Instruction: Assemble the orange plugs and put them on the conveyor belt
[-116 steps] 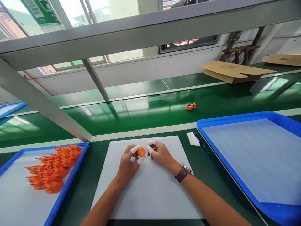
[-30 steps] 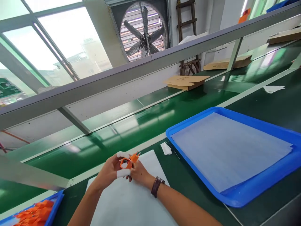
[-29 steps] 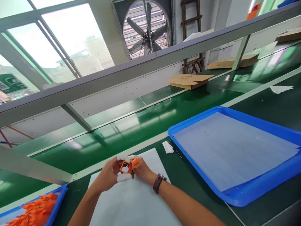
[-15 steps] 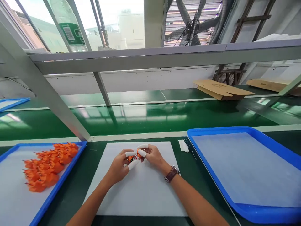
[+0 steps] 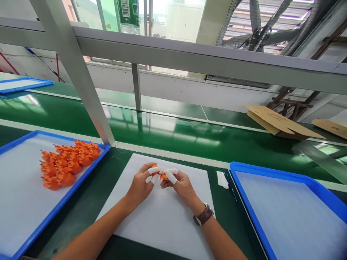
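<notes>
Over the white sheet [image 5: 162,213], my left hand [image 5: 141,184] pinches a small orange part [image 5: 154,167] between its thumb and fingers. My right hand [image 5: 181,182] closes on another small orange piece [image 5: 163,176], close beside the first. Thin dark wire shows between the two pieces. White covers sit on several fingertips and hide much of both pieces. Several orange parts [image 5: 65,164] stand grouped in the blue-rimmed tray on the left.
The left tray [image 5: 67,196] and a blue tray [image 5: 257,225] on the right flank the sheet. A white scrap [image 5: 222,179] lies near the right tray. Behind are a metal frame post [image 5: 84,79], a green belt surface [image 5: 162,130] and folded cardboard [image 5: 276,121].
The camera view has tilted and turned left. The orange pieces have shifted in my fingers, with wire now visible between them. Both hands still hold them over the sheet.
</notes>
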Motion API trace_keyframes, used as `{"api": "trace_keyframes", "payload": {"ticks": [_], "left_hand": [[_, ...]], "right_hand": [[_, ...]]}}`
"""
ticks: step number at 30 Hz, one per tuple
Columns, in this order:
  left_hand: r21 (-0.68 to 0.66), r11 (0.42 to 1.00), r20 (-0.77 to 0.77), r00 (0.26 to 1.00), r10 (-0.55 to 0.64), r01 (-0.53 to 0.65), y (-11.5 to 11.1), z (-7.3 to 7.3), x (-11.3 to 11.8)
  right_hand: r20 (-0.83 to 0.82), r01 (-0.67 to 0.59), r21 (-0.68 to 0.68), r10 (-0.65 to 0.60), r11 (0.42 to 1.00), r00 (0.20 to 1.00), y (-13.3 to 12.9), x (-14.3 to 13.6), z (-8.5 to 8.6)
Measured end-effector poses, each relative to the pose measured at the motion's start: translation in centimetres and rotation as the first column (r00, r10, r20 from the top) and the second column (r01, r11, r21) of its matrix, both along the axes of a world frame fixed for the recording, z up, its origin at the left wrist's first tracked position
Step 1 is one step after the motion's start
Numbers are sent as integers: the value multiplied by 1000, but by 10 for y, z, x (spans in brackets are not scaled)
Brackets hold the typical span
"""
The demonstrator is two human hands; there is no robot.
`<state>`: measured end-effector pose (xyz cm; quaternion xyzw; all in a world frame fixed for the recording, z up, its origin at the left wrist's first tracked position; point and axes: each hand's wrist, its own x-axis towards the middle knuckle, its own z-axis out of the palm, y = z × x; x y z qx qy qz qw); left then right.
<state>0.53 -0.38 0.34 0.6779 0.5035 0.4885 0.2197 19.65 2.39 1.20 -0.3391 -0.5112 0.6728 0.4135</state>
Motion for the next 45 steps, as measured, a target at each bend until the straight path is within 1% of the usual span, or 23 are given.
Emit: {"api": "trace_keyframes", "payload": {"ticks": [2, 4, 5, 7, 10, 11, 12, 14, 16, 17, 18, 20, 21, 23, 25, 29, 31, 34, 37, 39, 45], "left_hand": [[3, 1000, -10, 1000, 3, -3, -1, 0, 0], [-21, 999, 12, 999, -32, 33, -1, 0, 1], [-35, 998, 30, 998, -56, 57, -2, 0, 1], [-60, 994, 68, 994, -87, 91, -2, -1, 1], [-76, 993, 84, 993, -85, 91, -2, -3, 0], [-79, 994, 78, 994, -75, 81, -2, -3, 0], [-86, 994, 73, 995, -63, 70, -2, -3, 0], [-110, 992, 74, 996, -48, 56, -2, -4, 0], [-142, 988, 99, 994, -46, 60, -2, -3, 2], [-155, 986, 116, 992, -43, 61, -2, -3, 3], [-167, 984, 133, 991, -33, 55, -2, -2, 4], [-206, 978, 162, 987, 7, 27, -3, 0, 7], [-231, 973, 170, 985, 32, 9, -3, 1, 8], [-274, 962, 168, 984, 56, -8, -4, 3, 9], [-289, 957, 158, 987, 24, 23, -4, 3, 8], [-272, 951, 135, 984, -115, 148, -2, 1, 3], [-245, 957, 71, 988, -140, 153, -1, 0, 2], [-176, 979, -63, 991, -118, 105, -2, -1, 3], [-137, 989, -149, 986, -81, 60, -3, -1, 4], [-137, 990, -174, 982, -68, 44, -3, -2, 4], [-115, 993, -181, 982, -51, 30, -2, -2, 3]], "right_hand": [[31, 50, -32, -49, 998, 998, 0, -1, -1], [50, 98, -64, -95, 993, 994, 1, -2, -2], [51, 101, -79, -97, 992, 994, 1, -1, -1], [32, 36, -100, -33, 994, 999, 0, 0, 3], [-23, -128, -135, 126, 983, 992, -3, 0, 9], [-32, -147, -141, 144, 979, 989, -4, 0, 9], [-26, -133, -135, 130, 982, 991, -4, -1, 8], [31, -34, -64, 36, 997, 999, -5, -3, 3], [127, 79, 79, -89, 994, 988, -5, -6, -4], [173, 115, 166, -144, 979, 974, -6, -7, -7], [211, 132, 255, -188, 958, 959, -7, -8, -9], [264, 116, 418, -243, 901, 934, -11, -9, -10], [277, 99, 478, -257, 873, 926, -12, -10, -9], [287, 75, 544, -269, 836, 920, -14, -9, -7], [287, 78, 545, -273, 835, 918, -13, -8, -6], [282, 179, 449, -329, 876, 901, -6, -5, -7], [302, 203, 424, -349, 882, 887, -4, -4, -7], [346, 156, 481, -350, 863, 871, -5, -1, -7], [362, 99, 537, -334, 838, 870, -6, 0, -5], [362, 82, 533, -315, 842, 877, -7, 1, -5], [333, 74, 462, -250, 884, 909, -6, 1, -5]]}}
